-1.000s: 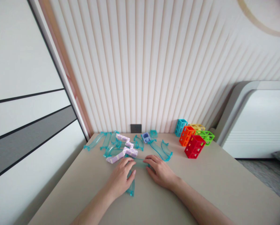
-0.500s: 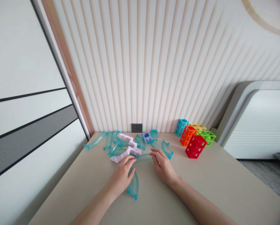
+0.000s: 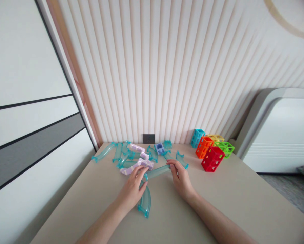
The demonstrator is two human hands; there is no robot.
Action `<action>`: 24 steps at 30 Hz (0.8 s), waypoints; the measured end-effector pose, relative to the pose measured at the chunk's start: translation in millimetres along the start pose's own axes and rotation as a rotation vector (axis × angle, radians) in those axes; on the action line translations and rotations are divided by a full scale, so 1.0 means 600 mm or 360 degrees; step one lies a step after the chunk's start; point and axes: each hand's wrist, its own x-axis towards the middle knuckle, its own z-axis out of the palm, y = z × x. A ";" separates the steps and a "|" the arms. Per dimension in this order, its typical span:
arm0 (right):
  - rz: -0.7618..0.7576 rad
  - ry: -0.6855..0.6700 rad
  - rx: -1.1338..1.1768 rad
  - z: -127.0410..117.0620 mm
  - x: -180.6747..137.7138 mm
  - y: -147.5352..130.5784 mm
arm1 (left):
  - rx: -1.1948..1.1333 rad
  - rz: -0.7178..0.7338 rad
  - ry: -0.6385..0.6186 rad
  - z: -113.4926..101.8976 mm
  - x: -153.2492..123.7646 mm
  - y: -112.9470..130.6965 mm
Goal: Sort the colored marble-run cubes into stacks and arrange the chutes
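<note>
My left hand [image 3: 131, 189] and my right hand [image 3: 181, 178] are both closed on one straight clear teal track piece [image 3: 158, 171], the left pinching its near end, the right gripping its far end, lifted slightly off the table [image 3: 218, 203]. A curved teal track piece [image 3: 145, 201] lies on the table under and beside my left hand. Just behind my left hand lies a lilac and white zigzag track [image 3: 139, 159].
Several more clear teal track pieces [image 3: 116, 154] are scattered along the wall, with a small lilac block [image 3: 159, 148]. To the right stand red [image 3: 213, 158], orange [image 3: 202, 147], teal [image 3: 197, 137], yellow [image 3: 215, 138] and green [image 3: 226, 148] lattice blocks. A wall socket [image 3: 148, 138] sits behind.
Both hands have raised the straight teal piece and carried it a little away from me. The curved piece, earlier half under my left hand, now lies in plain view.
</note>
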 end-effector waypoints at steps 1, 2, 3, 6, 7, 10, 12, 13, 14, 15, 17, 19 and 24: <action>0.0010 0.0016 0.0011 0.000 0.000 0.000 | -0.0020 -0.0004 0.0002 -0.002 0.000 0.003; 0.0007 0.0027 0.0022 0.000 0.000 0.001 | -0.0046 -0.0011 -0.0001 -0.005 0.000 0.006; -0.0008 0.0039 0.0032 0.000 0.000 0.000 | -0.0081 -0.0021 -0.0007 -0.007 0.000 0.009; -0.0078 0.0092 0.0055 -0.001 -0.002 -0.004 | -0.0241 -0.0090 -0.0027 -0.014 0.001 0.019; -0.0107 0.0116 0.0058 -0.001 -0.003 -0.007 | -0.0315 -0.0127 -0.0016 -0.016 0.001 0.021; -0.0193 0.0170 0.0046 -0.006 -0.007 -0.018 | -0.0570 -0.0292 0.0025 -0.017 0.003 0.024; -0.0242 0.0178 0.0016 -0.010 -0.010 -0.025 | -0.0729 -0.0427 0.0031 -0.017 0.006 0.025; -0.0262 0.0168 -0.0003 -0.012 -0.012 -0.027 | -0.0804 -0.0494 0.0037 -0.017 0.007 0.025; -0.0284 0.0148 -0.0019 -0.014 -0.014 -0.029 | -0.0881 -0.0551 0.0051 -0.018 0.009 0.026; -0.0314 0.0111 -0.0032 -0.016 -0.015 -0.030 | -0.0962 -0.0596 0.0071 -0.019 0.010 0.027; -0.0389 -0.0006 -0.0042 -0.021 -0.017 -0.029 | -0.1126 -0.0654 0.0117 -0.023 0.014 0.031; -0.0410 -0.0068 -0.0042 -0.025 -0.014 -0.025 | -0.1256 -0.0697 0.0161 -0.028 0.018 0.034; -0.0124 0.0160 -0.0233 -0.038 0.012 0.000 | -0.1375 -0.0747 0.0146 -0.034 0.020 0.038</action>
